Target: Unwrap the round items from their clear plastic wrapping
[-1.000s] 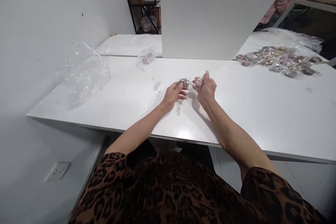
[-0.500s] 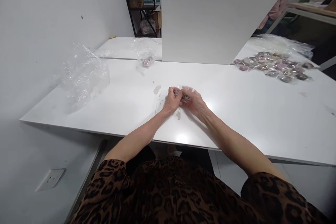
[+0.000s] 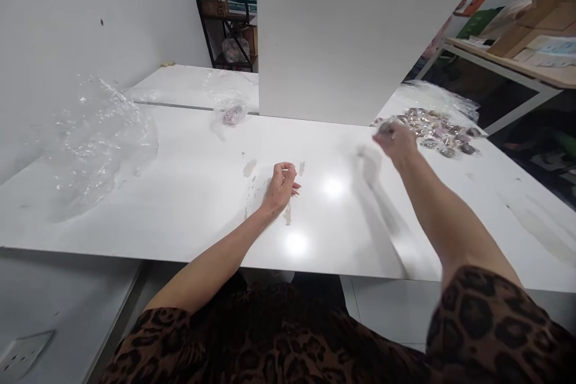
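Note:
My right hand (image 3: 399, 143) is raised over the table at the right, closed on a small plastic-wrapped packet (image 3: 386, 128) with something dark inside. Just beyond it lies a pile of similar wrapped packets (image 3: 443, 131), brown and pinkish in clear film. My left hand (image 3: 281, 185) rests near the middle of the white table (image 3: 202, 192), thumb and forefinger curled together. Nothing shows between those fingers.
A large crumpled clear plastic bag (image 3: 103, 150) spreads over the left side. Near the grey upright panel (image 3: 324, 42) sits a clear bag with a pinkish packet (image 3: 232, 114). Clear plastic sheeting (image 3: 445, 96) lies behind the pile. A black shelf (image 3: 207, 30) stands farther back.
My hands have parted. My right hand has moved right and forward to the pile with a wrapped packet, while my left hand stays near the middle. The view has shifted to the right.

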Available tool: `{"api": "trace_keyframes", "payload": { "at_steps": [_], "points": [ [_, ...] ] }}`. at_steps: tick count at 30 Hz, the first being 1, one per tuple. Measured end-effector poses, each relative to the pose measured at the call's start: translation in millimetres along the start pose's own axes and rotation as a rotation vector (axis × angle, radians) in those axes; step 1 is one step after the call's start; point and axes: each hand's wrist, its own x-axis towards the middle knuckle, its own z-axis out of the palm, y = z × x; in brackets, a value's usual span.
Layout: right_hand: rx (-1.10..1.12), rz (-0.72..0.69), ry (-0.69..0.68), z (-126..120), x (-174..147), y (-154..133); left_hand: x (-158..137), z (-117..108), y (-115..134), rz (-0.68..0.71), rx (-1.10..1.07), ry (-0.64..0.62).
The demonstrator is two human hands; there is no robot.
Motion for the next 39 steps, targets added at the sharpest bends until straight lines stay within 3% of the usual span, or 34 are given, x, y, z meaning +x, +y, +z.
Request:
{"api": "trace_keyframes", "payload": {
  "at_steps": [3,6,12,18,22,28,34,39],
  "points": [
    [0.02,-0.018,0.066,17,36,-17,3,-2,0,-0.019,0.001,0.039],
    [-0.005,0.027,0.001,20,20,11,5,-3,0,-0.034,0.001,0.044],
    [-0.131,0.104,-0.403,7,-95,91,7,-1,-3,0.015,-0.006,0.046],
    [-0.055,0.144,-0.714,26,-194,103,8,-6,-3,0.149,0.004,0.18],
    [0.02,0.216,-0.796,42,-233,114,13,-22,0,0.29,0.135,0.336],
    [0.0,0.27,-0.731,44,-227,138,61,-73,31,0.349,0.56,0.508],
    [-0.083,0.166,-0.82,41,-214,153,134,-122,48,0.068,0.967,0.684],
    [-0.141,0.084,-0.906,41,-214,156,174,-148,40,-0.123,0.975,0.733]
  ]
}}
